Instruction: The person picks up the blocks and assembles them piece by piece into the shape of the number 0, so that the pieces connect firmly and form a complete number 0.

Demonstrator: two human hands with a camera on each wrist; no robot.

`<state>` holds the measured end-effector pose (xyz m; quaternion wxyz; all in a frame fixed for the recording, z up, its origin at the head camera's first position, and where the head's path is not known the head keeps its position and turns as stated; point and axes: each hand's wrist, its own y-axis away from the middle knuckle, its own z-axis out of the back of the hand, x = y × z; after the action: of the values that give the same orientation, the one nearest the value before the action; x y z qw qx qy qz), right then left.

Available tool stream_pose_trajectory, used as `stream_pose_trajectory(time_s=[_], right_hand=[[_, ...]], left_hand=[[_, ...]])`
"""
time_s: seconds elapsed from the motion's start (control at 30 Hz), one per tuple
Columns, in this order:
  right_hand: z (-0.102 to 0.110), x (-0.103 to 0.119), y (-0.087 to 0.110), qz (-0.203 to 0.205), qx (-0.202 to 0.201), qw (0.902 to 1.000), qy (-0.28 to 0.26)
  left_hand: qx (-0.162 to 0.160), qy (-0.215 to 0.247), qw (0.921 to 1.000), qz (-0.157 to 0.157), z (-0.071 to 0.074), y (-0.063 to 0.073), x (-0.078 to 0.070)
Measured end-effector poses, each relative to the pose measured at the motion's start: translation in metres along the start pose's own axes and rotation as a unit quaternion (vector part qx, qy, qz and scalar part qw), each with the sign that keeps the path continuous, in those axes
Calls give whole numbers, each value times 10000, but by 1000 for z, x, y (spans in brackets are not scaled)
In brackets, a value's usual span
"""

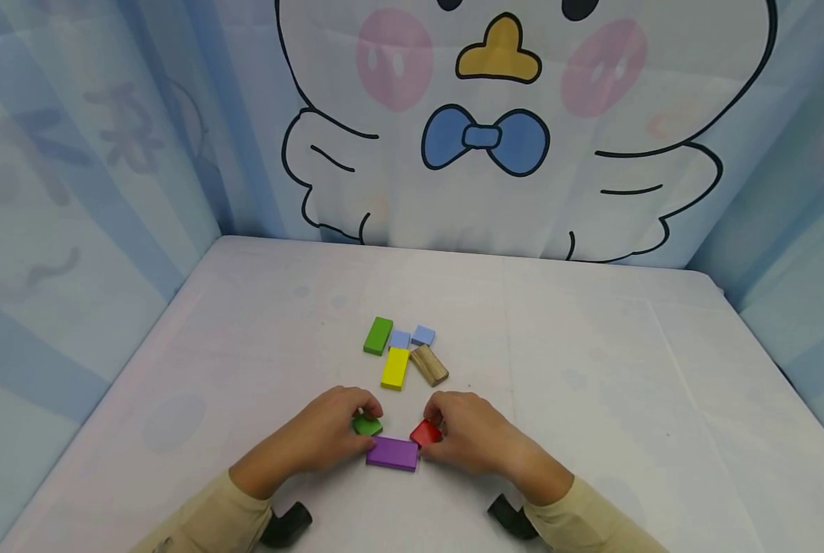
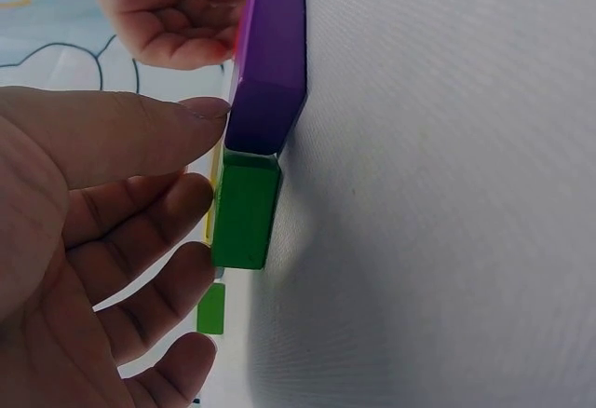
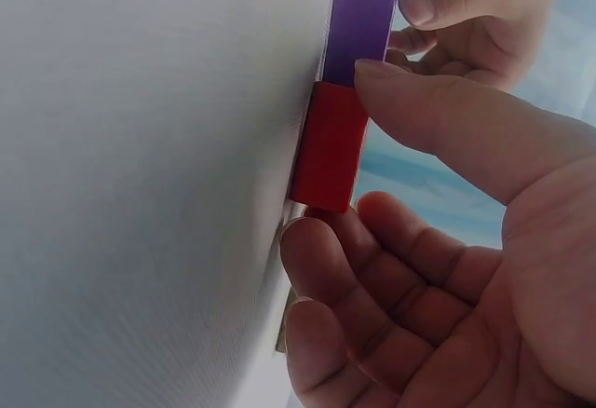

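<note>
A purple rectangular block lies on the table between the two hands. My left hand curls round a small green block at the purple block's upper left corner, its thumb at the purple edge. In the left wrist view the green block sits right against the end of the purple block. On the other side my right hand holds a small red block between thumb and fingers. The right wrist view has the red block end to end with the purple one.
Farther up the table lie a long green block, two light blue blocks, a yellow block and a wood-grain block, close together. A printed curtain hangs behind the white table.
</note>
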<state>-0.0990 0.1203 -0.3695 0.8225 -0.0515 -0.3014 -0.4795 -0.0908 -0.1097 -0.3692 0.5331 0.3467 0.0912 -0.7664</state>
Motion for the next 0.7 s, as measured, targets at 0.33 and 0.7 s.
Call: stream_pose_trajectory(time_s=[0.33, 0.7], right_hand=[[3, 0, 0, 58, -58, 9999, 88], [18, -8, -6, -113, -326, 9994, 41]], left_hand=[[-22, -7, 10000, -20, 0, 1, 0], [21, 23, 10000, 8, 1, 0, 0]])
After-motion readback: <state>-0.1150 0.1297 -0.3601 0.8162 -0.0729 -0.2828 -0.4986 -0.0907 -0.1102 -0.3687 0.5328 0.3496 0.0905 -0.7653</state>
